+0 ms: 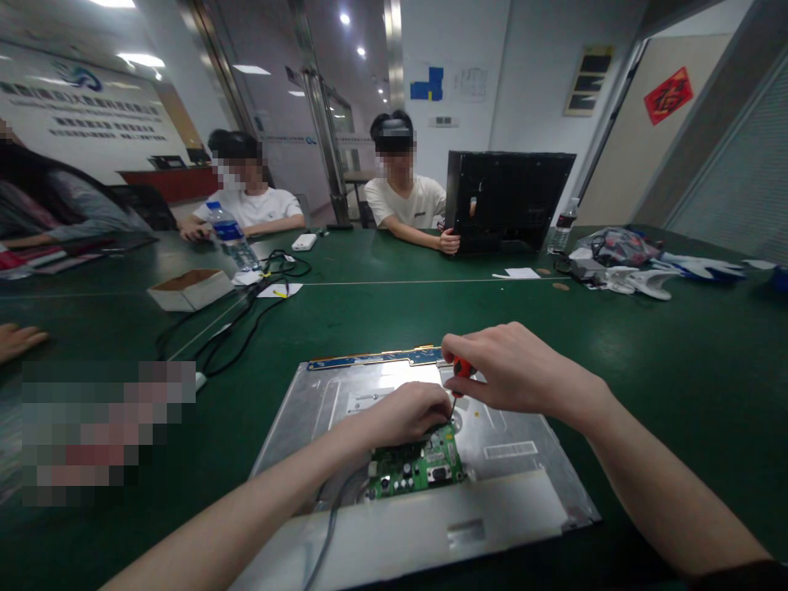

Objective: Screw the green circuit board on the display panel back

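My right hand [498, 365] is wrapped round the red and black handle of a screwdriver [463, 368]. Its thin shaft points down to the upper right corner of a green circuit board [415, 469]. Beside that tip, my left hand [415, 410] rests over the board's upper edge with its fingers curled together; whatever they pinch is hidden. The board lies on the silver metal back of a display panel [514, 423], which is flat on the table. A blue circuit strip [375, 359] runs along the panel's far edge, and a grey cable [332, 525] comes off near the board's left side.
Across the green table [382, 316], a person holds an upright black monitor [510, 201]. An open small box [190, 290], black cables [237, 328] and a water bottle [232, 236] are at left. At right are another bottle [562, 226] and gloves [637, 279]. Other people sit around.
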Tool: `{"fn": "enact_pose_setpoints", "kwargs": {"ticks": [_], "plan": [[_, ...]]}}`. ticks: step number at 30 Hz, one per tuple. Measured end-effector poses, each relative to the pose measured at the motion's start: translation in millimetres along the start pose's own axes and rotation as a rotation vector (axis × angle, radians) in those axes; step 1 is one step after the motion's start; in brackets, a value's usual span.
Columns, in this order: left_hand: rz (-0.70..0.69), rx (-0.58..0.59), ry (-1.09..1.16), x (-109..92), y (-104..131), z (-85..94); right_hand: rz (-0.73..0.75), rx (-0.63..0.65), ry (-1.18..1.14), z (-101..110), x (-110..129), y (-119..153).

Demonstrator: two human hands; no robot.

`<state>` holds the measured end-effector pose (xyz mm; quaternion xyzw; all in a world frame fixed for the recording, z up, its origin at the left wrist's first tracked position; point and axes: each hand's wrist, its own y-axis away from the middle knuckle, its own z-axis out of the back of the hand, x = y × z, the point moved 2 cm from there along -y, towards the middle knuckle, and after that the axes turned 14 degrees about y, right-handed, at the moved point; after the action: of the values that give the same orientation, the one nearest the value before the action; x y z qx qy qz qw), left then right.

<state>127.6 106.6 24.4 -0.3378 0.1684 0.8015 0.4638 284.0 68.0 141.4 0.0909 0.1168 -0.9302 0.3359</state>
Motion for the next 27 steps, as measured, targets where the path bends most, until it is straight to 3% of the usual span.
{"fn": "enact_pose_setpoints", "kwargs": {"ticks": [27], "plan": [[0.011,0.013,-0.033,-0.5,-0.5,0.5,0.014,-0.007,0.004,-0.1,0.6,0.0]]}}
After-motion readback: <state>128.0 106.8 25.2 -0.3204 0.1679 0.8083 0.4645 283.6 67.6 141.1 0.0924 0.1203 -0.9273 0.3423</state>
